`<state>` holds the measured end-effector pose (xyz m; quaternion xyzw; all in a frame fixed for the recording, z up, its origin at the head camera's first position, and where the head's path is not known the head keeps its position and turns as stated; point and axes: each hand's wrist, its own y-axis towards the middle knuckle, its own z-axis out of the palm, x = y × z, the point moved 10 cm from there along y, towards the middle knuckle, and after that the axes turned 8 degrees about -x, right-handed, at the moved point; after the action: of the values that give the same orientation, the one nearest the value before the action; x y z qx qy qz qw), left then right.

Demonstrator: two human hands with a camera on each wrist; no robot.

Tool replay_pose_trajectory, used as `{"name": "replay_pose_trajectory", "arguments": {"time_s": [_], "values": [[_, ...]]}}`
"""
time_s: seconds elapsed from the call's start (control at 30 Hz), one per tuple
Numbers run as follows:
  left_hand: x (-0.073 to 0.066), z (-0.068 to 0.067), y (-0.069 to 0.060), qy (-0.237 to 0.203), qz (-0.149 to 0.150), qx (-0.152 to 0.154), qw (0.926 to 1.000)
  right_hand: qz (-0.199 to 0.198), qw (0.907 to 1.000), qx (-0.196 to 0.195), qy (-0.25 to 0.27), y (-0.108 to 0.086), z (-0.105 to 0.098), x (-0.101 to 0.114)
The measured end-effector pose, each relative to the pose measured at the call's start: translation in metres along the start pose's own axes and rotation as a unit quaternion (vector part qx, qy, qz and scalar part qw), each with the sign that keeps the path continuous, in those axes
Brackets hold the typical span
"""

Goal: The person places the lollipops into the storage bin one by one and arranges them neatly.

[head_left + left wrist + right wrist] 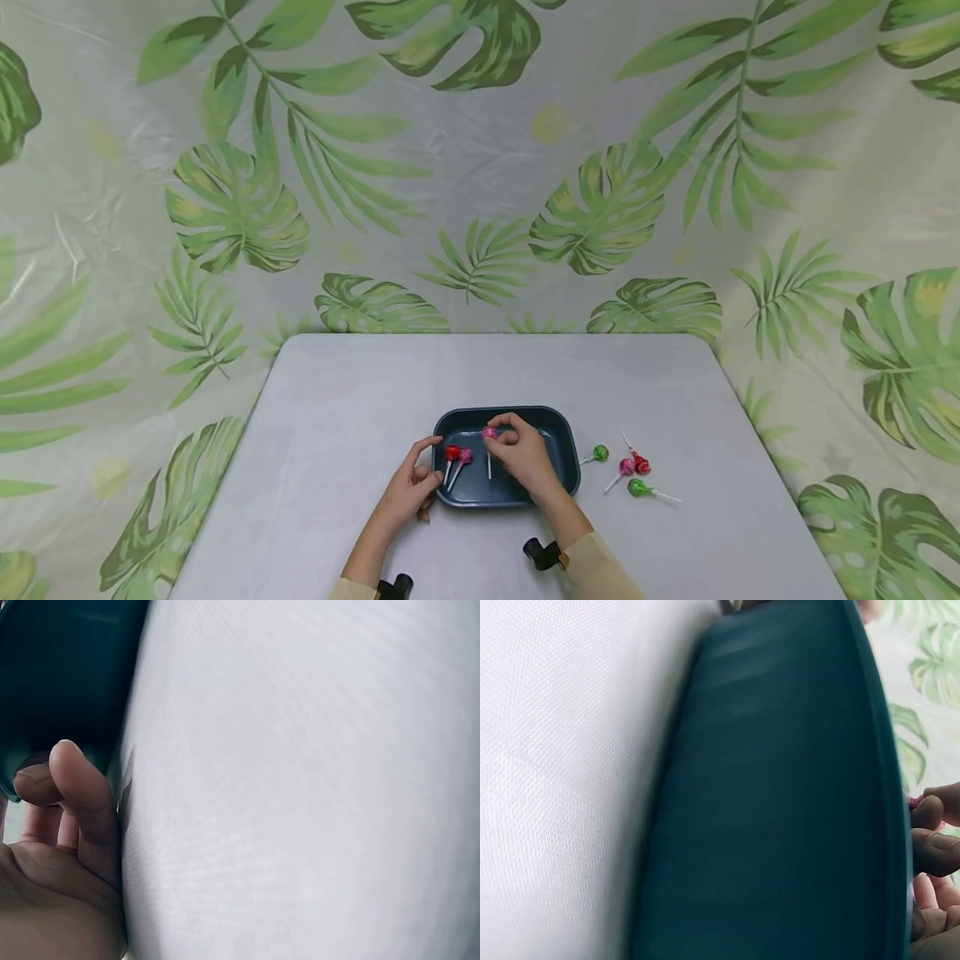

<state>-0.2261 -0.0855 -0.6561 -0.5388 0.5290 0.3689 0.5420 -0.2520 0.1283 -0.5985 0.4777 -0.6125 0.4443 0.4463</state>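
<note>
My right hand [519, 452] pinches a pink-wrapped lollipop [490, 432] by its head between thumb and index finger, over the dark blue-green tray [517, 503]. Its white stick points toward me. Inside the tray at the left, a red lollipop [452, 452] and another pink lollipop [465, 456] lie side by side. My left hand [408, 492] rests at the tray's left rim, index finger and thumb spread apart along it. In the left wrist view its other fingers [82, 784] bend loosely near the tray's outer wall. The right wrist view shows mostly that outer wall [780, 787].
Right of the tray on the white table [345, 383] lie a green lollipop [600, 452], a pink one [626, 467], a red one [641, 463] and a second green one [639, 487]. A leaf-patterned curtain [472, 167] hangs behind the table.
</note>
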Motion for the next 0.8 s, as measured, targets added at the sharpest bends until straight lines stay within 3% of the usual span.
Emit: {"name": "replay_pose_trajectory", "arguments": {"time_s": [0.47,0.8], "values": [[0.002,0.001,0.001,-0.009,-0.004,0.003,1.0,0.035,0.9981,0.05,0.007,0.012,0.019,-0.022],[0.003,-0.001,0.0,-0.007,-0.002,-0.002,1.0,0.06,0.9954,0.072,-0.019,0.015,0.03,-0.038]]}}
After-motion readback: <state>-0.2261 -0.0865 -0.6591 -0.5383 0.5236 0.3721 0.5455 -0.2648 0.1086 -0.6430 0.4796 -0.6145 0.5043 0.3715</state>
